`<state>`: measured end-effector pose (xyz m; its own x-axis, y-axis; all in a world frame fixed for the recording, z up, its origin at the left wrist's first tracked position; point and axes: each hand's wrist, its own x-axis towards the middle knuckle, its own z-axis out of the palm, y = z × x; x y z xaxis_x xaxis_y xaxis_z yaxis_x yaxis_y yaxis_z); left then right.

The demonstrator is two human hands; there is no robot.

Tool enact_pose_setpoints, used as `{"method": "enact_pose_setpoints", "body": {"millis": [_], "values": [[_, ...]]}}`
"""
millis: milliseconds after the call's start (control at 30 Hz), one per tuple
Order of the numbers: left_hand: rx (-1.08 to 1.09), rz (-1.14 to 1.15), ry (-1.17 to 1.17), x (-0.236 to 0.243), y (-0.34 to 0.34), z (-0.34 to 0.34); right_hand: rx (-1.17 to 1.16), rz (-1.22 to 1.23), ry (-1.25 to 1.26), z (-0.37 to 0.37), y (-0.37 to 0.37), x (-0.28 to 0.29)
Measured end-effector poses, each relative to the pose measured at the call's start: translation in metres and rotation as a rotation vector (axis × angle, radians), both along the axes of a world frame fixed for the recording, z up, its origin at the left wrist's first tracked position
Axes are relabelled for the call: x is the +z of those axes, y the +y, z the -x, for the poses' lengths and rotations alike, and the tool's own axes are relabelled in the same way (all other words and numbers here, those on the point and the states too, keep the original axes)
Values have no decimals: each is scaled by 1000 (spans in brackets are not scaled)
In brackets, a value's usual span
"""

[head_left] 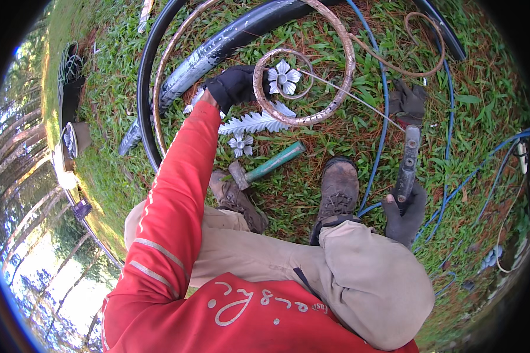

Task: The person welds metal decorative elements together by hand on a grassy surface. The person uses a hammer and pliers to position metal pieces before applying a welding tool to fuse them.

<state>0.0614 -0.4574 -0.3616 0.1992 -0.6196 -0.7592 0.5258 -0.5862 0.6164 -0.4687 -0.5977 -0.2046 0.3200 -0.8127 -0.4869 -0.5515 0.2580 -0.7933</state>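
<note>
My left hand (234,86), in a black glove, reaches under the rim of a rusty metal scroll (346,69). Its fingers close at the edge of a silvery metal flower (283,77) inside the scroll's curl; the fingertips are partly hidden. In a grey glove, my right hand (407,216) grips a worn welding electrode holder (408,162). From that holder a thin welding rod (350,96) slants up to the left, its tip close to the flower. Below the scroll lie a silvery metal leaf (256,123) and a second metal flower (240,143).
A hammer with a green handle (277,160) lies between my boots (338,185). A loose dark glove (407,101) rests beyond the holder. Blue cable (384,117) runs over the grass on the right. A thick dark pipe (218,48) crosses behind the scroll. A bucket (76,139) stands far left.
</note>
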Motion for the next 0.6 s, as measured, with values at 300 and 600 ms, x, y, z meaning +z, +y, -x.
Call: {"method": "enact_pose_setpoints", "body": {"millis": [300,600], "values": [[123,62,125,2,-5,11,-26,46,-11,-5,-2,2],[149,92,128,-5,-2,9,-8,63,-55,-8,-2,-5]]}}
